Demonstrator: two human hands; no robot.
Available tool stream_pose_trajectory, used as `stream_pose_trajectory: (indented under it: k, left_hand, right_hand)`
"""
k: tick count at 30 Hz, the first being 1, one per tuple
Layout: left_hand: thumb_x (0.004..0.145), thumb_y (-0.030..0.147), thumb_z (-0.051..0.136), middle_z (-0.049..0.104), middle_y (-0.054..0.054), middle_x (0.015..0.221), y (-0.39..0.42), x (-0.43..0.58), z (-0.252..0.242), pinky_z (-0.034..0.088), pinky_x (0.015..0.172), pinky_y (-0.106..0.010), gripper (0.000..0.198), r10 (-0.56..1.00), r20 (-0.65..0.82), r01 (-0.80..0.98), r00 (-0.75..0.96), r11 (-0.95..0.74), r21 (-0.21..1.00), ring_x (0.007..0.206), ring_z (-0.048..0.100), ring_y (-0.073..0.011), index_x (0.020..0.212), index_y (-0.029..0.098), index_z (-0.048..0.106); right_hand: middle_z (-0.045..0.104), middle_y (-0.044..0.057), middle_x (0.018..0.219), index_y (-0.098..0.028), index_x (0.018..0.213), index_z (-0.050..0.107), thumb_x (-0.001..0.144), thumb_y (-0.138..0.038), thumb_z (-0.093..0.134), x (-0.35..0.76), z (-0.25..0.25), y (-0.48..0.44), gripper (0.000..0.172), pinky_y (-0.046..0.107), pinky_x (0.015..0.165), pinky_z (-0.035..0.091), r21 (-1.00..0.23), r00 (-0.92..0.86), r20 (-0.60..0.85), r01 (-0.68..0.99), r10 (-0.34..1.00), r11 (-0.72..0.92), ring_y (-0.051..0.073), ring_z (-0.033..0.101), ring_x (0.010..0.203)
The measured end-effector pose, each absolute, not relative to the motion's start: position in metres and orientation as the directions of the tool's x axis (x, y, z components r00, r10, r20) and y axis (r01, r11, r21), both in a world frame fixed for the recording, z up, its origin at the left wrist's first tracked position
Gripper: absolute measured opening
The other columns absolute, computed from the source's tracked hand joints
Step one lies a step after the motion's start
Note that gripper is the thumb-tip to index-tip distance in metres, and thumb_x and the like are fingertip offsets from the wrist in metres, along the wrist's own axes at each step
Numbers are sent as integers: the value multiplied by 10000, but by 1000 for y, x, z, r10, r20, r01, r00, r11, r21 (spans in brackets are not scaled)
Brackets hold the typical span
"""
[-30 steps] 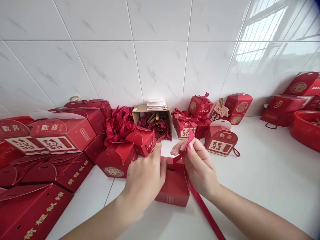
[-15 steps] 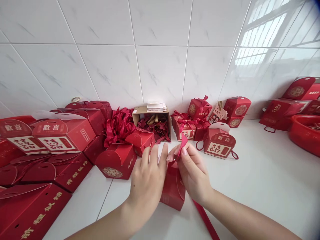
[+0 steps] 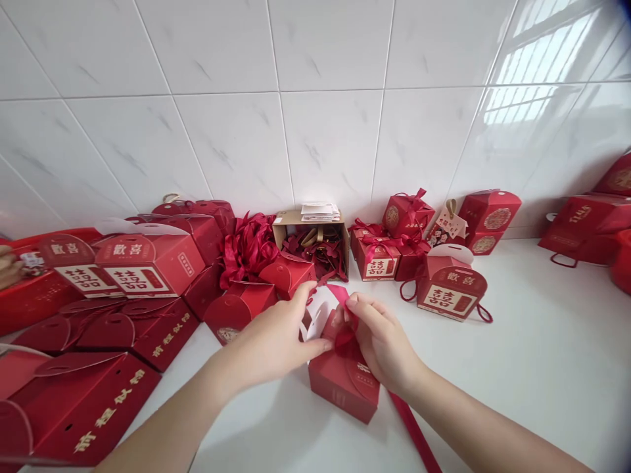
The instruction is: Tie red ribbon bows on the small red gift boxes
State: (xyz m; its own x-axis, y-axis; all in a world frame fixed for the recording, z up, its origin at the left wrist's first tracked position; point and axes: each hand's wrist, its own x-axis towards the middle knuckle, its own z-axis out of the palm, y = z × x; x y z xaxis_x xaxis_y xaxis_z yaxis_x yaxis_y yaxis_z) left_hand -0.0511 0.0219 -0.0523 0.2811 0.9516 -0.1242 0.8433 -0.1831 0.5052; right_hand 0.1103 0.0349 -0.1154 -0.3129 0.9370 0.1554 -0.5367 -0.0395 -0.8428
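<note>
A small red gift box (image 3: 340, 387) stands on the white surface in front of me, its pale inner flap (image 3: 321, 309) showing at the far left side. My right hand (image 3: 387, 335) pinches a red ribbon (image 3: 340, 293) above the box top. The ribbon's long tail (image 3: 411, 427) runs from beside the box toward the near edge. My left hand (image 3: 279, 328) reaches across the box's left side with thumb and fingers apart. Its thumb tip is near the ribbon over the box; the other fingertips are partly hidden.
Stacked red boxes (image 3: 148, 269) fill the left, with a ribbon bundle (image 3: 249, 249) beside them. Behind stands an open carton (image 3: 310, 243) of ribbon pieces. Ribbon-tied boxes (image 3: 379, 256) and a corded box (image 3: 451, 289) are to the right. A red basin (image 3: 622, 263) is at the far right.
My left hand has moved left and opened wider, uncovering more of the box and its pale flap. My right hand keeps the ribbon, now lower. The view has turned left.
</note>
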Motion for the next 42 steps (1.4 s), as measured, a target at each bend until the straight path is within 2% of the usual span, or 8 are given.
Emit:
stream_pose_trajectory:
  k: [7, 17, 21, 27, 32, 35, 37, 42]
  left_hand:
    - [787, 395, 604, 679, -7, 830, 36, -79, -39, 377, 488, -222, 641, 886, -287, 709, 365, -64, 702, 592, 577, -140, 1344, 249, 322]
    - [780, 350, 621, 681, 24, 786, 35, -80, -40, 415, 579, -239, 631, 895, -226, 677, 385, -108, 728, 634, 610, -141, 1346, 267, 352]
    - [780, 361, 625, 678, 17, 772, 33, -78, -41, 415, 570, -239, 631, 896, -221, 659, 385, -100, 745, 666, 625, -158, 1338, 252, 351]
    - [836, 452, 555, 701, -9, 773, 26, -70, -44, 458, 681, -293, 593, 859, -262, 606, 441, -69, 793, 739, 651, -178, 1346, 234, 344]
    - [899, 507, 377, 678, -20, 681, 32, -63, -55, 430, 627, -278, 370, 851, -291, 648, 437, -74, 758, 687, 604, -171, 992, 201, 563]
    - [890, 460, 386, 643, -7, 662, 38, -57, -64, 399, 560, -249, 329, 861, -210, 619, 463, -145, 772, 610, 569, -147, 772, 192, 534]
    - [865, 364, 412, 621, -2, 628, 40, -55, -69, 379, 523, -241, 262, 883, -181, 697, 433, -201, 688, 574, 560, -147, 703, 191, 523]
    - [684, 143, 550, 676, -119, 713, 40, -54, -81, 444, 593, -326, 91, 968, -196, 987, 157, -145, 73, 700, 653, -281, 718, 152, 634]
  right_hand:
    - [544, 0, 640, -170, 577, 471, 812, -296, 548, 112, -111, 33, 278, 241, 547, 329, -932, -397, 60, -351, 916, -91, 105, 439, 566]
    - [451, -45, 559, -183, 625, 465, 804, -404, 525, 108, -108, 30, 291, 231, 488, 252, -999, -372, -38, -4, 928, -42, 89, 358, 511]
    - [387, -59, 547, -192, 603, 433, 783, -338, 508, 106, -103, 29, 244, 230, 475, 226, -990, -351, -49, 143, 935, 2, 83, 312, 502]
    - [349, -57, 555, -197, 573, 384, 775, -287, 480, 113, -101, 32, 242, 240, 488, 223, -983, -426, -12, 173, 905, 68, 88, 280, 519]
    - [335, -55, 549, -195, 568, 374, 782, -271, 479, 127, -97, 37, 250, 243, 479, 214, -974, -490, -32, 212, 871, 83, 86, 274, 511]
    - [373, -47, 560, -185, 565, 410, 791, -282, 506, 134, -92, 40, 264, 239, 478, 230, -969, -489, -60, 238, 870, 67, 83, 300, 517]
    - [404, -43, 558, -178, 568, 446, 813, -324, 531, 136, -91, 41, 297, 239, 482, 247, -965, -461, -86, 258, 883, 41, 82, 327, 514]
    - [580, -6, 795, -189, 823, 588, 832, -428, 597, 136, -103, 46, 239, 246, 639, 386, -1000, -283, 10, -18, 959, 5, 115, 499, 689]
